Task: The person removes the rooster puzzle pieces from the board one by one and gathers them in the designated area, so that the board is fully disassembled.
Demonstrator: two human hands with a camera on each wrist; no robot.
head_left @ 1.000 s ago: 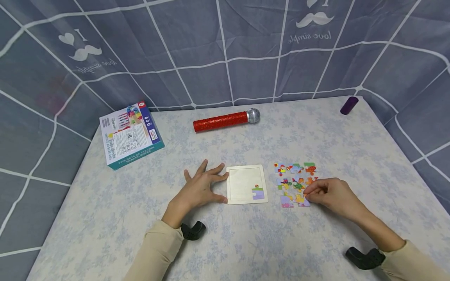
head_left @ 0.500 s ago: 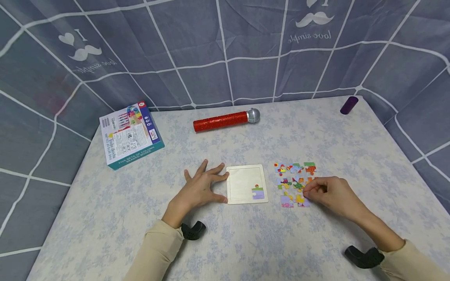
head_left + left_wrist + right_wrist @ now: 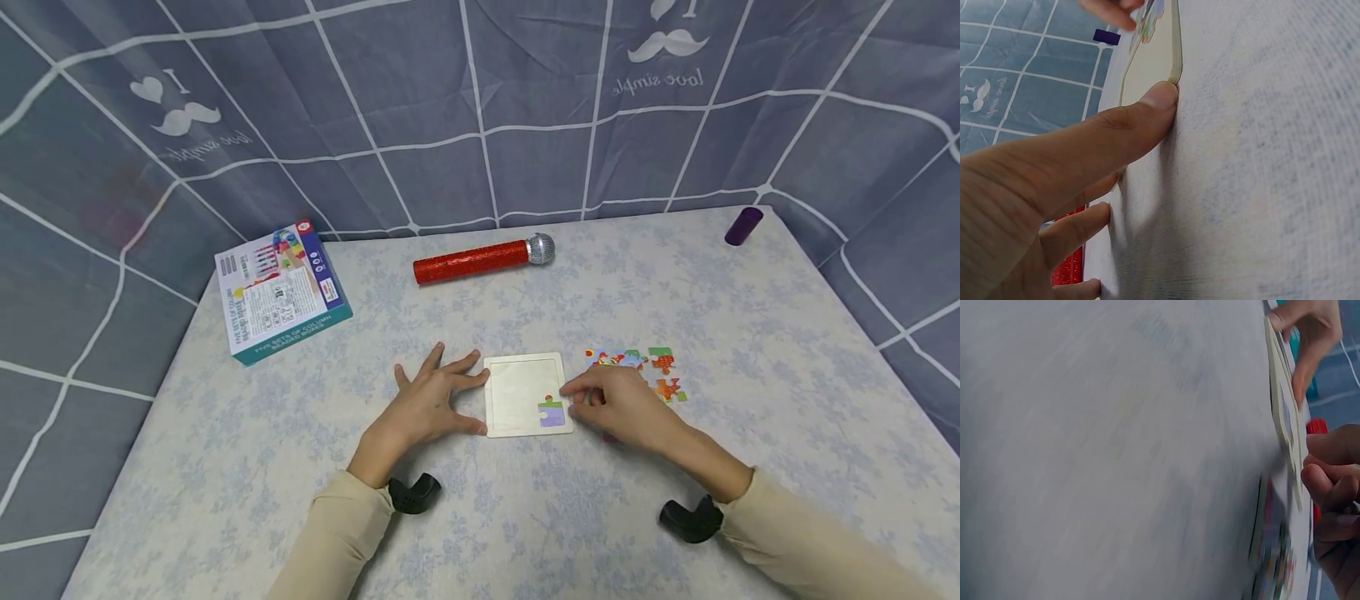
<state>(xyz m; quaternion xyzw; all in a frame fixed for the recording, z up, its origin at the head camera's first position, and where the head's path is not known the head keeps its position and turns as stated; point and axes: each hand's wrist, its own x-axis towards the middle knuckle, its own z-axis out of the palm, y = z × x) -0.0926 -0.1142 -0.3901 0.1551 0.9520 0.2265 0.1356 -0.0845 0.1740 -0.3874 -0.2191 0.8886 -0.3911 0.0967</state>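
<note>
My left hand [image 3: 431, 408] lies beside a square pale wooden puzzle tray [image 3: 513, 379], fingers spread. Its thumb [image 3: 1161, 97] touches the tray's near left corner and the index finger its left edge. One purple and green jigsaw piece [image 3: 551, 412] sits in the tray's lower right corner. My right hand [image 3: 630, 408] is at the tray's right edge, fingers bent, with thumb and index tips close together. Whether a piece is between them does not show. Colourful jigsaw pieces [image 3: 662, 360] lie right of the tray, many hidden under the right hand.
A red glittery microphone [image 3: 480, 261] lies behind the tray. At the back left stands a teal and white box [image 3: 285, 292]; a purple cylinder [image 3: 744, 226] lies at the back right. A grey curtain [image 3: 540, 92] hangs behind the table [image 3: 480, 517].
My right hand has moved left, from the lower right jigsaw pieces to the tray's right edge, over several pieces. My left hand stays at the tray.
</note>
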